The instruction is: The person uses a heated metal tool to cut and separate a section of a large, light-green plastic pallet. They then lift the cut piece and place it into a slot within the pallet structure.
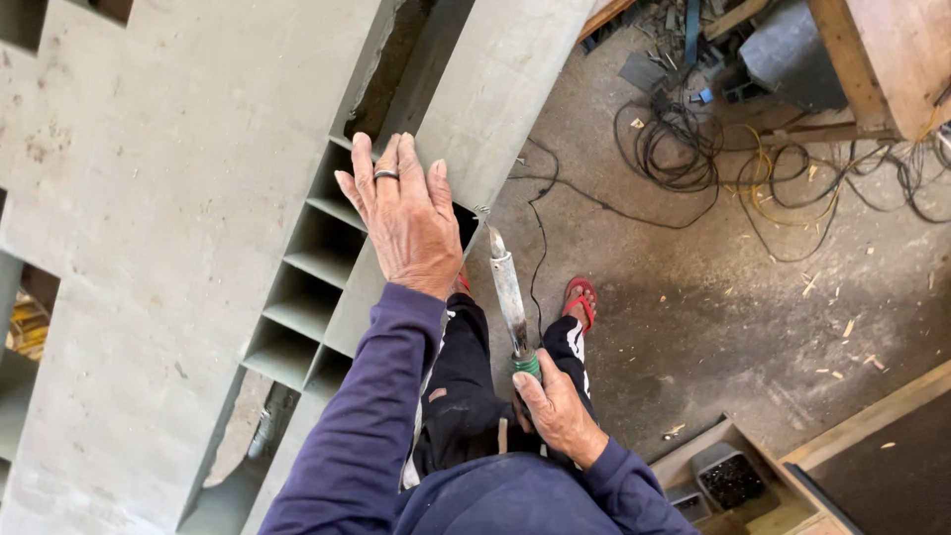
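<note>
Right hand [557, 408] is closed in a fist round the green-wrapped grip of a long tool [509, 297], w/ thumb along the handle. Tool has a pale, paint- or cement-crusted shaft, angled up and slightly left from the fist; its narrow tip sits right at the lower edge of the grey panel, approx. touching, can't tell for sure.

Left hand [408, 220] is open flat, fingers spread a bit, palm pressed on the edge of the grey slatted frame [297, 297]; holds nothing, just rests on it. Dark ring [385, 175] on one finger. Purple sleeve [367, 416] runs down from that wrist; same purple on the right cuff.

Frame is a large grey piece w/ a row of rectangular cells stepped diagonally, flanked by broad flat grey panels [149, 248] left and another to the upper right. Looks leaned or upright rel. to the floor, which shows far below.

Below the hands: black trousers and a red sandal [581, 300] on a dusty concrete floor [713, 317], wood chips scattered. Upper right, a tangle of black and yellow cables [713, 159] beside timber boards [892, 59]. Lower right, a wooden tray w/ a dark tub [731, 478] of small bits, next to a dark board.
</note>
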